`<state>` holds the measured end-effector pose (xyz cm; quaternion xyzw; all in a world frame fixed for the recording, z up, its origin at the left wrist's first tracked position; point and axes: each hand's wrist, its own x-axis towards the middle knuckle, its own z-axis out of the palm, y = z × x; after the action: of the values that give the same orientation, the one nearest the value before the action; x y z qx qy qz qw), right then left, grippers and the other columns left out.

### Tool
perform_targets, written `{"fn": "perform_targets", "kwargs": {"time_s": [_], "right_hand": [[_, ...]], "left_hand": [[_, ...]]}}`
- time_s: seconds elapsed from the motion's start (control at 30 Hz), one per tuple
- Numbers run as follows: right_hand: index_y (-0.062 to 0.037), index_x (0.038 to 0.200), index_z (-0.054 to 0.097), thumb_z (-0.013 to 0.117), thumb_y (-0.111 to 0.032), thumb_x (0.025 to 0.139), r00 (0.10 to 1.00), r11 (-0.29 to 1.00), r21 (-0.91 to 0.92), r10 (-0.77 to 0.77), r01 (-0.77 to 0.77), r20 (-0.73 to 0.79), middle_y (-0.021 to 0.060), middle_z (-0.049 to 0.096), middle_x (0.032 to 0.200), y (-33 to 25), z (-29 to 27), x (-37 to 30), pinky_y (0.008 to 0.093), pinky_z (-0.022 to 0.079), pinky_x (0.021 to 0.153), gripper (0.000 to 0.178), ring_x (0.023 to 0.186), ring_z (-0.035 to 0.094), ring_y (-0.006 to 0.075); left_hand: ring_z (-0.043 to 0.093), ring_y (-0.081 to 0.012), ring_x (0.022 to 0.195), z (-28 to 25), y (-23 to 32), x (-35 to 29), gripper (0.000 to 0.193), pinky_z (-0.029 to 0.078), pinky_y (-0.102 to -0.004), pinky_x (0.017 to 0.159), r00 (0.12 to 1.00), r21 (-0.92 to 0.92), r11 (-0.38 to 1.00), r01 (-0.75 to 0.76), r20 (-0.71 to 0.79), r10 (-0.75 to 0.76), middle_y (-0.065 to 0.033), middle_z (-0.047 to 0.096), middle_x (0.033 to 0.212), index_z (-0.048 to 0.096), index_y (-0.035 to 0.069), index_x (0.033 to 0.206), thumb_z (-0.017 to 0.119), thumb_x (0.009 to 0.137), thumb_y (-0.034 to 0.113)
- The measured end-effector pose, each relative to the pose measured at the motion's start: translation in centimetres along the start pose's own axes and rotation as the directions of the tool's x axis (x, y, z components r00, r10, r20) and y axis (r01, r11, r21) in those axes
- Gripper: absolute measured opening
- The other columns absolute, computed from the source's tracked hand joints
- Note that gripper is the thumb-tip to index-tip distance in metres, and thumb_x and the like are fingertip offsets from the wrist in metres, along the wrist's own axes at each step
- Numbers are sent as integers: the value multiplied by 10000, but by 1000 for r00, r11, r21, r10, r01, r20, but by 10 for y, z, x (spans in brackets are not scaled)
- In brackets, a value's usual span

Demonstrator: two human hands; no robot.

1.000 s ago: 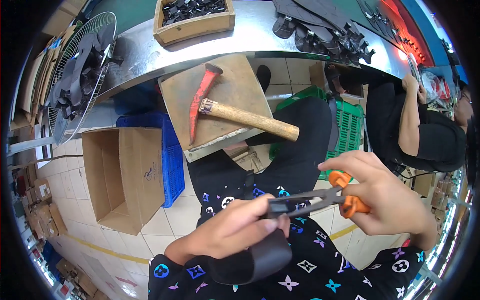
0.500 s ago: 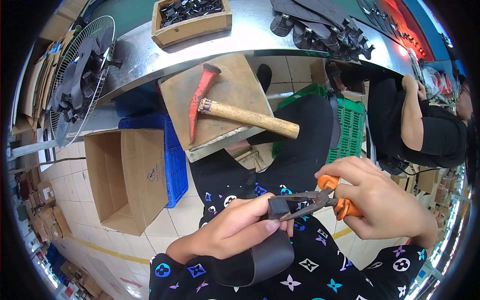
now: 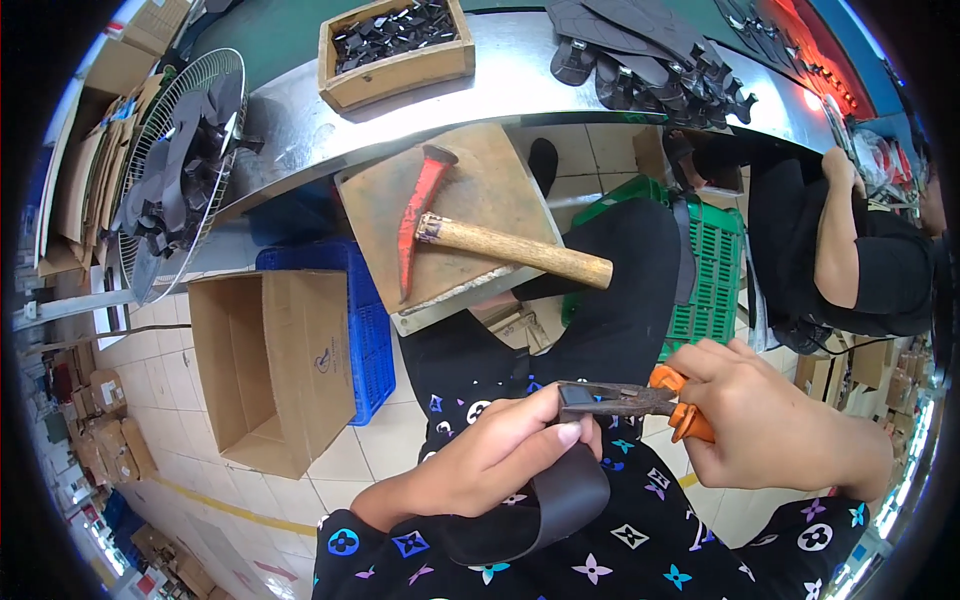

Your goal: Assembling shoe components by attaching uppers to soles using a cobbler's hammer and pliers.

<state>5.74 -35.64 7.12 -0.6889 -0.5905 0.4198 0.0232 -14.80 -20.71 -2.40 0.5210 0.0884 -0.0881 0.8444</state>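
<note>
My left hand (image 3: 485, 455) is closed on a black strap (image 3: 575, 495), pinching its end between thumb and fingers. The strap's free part curls down over my lap. At that end sits a small dark rectangular metal clip (image 3: 577, 396). My right hand (image 3: 770, 420) is wrapped round the orange handles of a pair of pliers (image 3: 632, 402). The jaws are closed together at the clip, just beyond my left fingertips. In front of my lap, a hammer (image 3: 515, 245) with a red head and wooden handle lies on a worn square block (image 3: 385, 195).
A wooden box (image 3: 400, 82) of black clips stands on the metal bench (image 3: 510, 65), left of a pile of black straps (image 3: 640, 60). A wire basket (image 3: 238, 120) holds more straps. Below are a cardboard box (image 3: 310, 370), blue crate (image 3: 372, 340) and green crate (image 3: 715, 265). A person (image 3: 870, 255) sits right.
The pliers' jaws, spread around the clip earlier, have closed together as my right hand squeezed the handles. The whole view has shifted slightly.
</note>
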Motion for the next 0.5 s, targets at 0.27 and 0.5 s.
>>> {"fn": "perform_targets", "kwargs": {"time_s": [0.27,0.5], "right_hand": [[51,696,629,670,-114,682,996,996,-41,80,-78,48,159,522,888,-7,3,5,409,440,781,170,882,553,298],[66,805,675,652,-47,637,991,993,-63,109,-104,73,150,544,943,-11,2,10,391,449,793,203,902,576,304]], "left_hand": [[592,-151,928,3,0,-6,261,462,-282,848,997,32,999,40,-66,-38,-120,659,1028,522,0,1081,409,1056,235],[593,-147,923,2,-2,-6,264,464,-280,834,996,64,998,14,-84,-9,-119,659,1038,517,-4,1101,407,1052,231]]}}
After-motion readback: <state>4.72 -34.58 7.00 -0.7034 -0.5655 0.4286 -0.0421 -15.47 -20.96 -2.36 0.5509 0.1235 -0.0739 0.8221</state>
